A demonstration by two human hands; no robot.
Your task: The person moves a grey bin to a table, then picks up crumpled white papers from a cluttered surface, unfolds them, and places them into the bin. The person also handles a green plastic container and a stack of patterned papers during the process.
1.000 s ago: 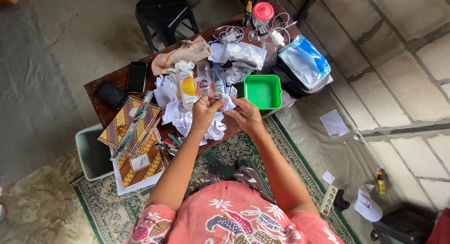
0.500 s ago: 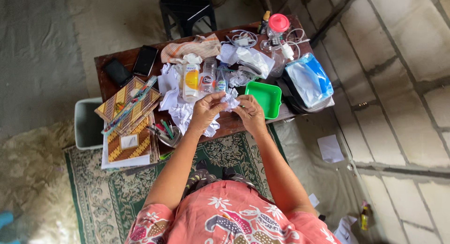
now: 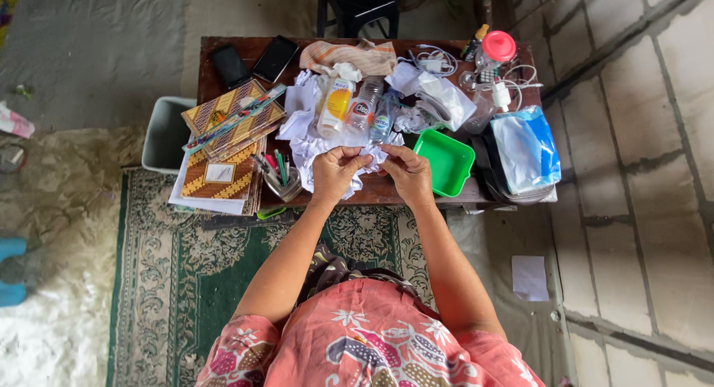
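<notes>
Both hands, left [image 3: 335,173] and right [image 3: 407,173], pinch crumpled paper [image 3: 370,159] between fingers, stretching it flat; green tray [image 3: 444,162] at 3 o'clock.

Head camera looks straight down, high over the table [image 3: 223,49].

A green square tray [image 3: 444,161] sits near the front edge of the wooden desk [image 3: 242,49]. Just left of the tray stand three plastic bottles [image 3: 359,110], one yellow-labelled. Far left of the tray lie patterned woven books [image 3: 227,145], and behind them two dark phones [image 3: 253,60]. Right of the tray rests a blue-and-white packet [image 3: 524,147]; behind it, a pink-lidded jar [image 3: 494,51].
</notes>
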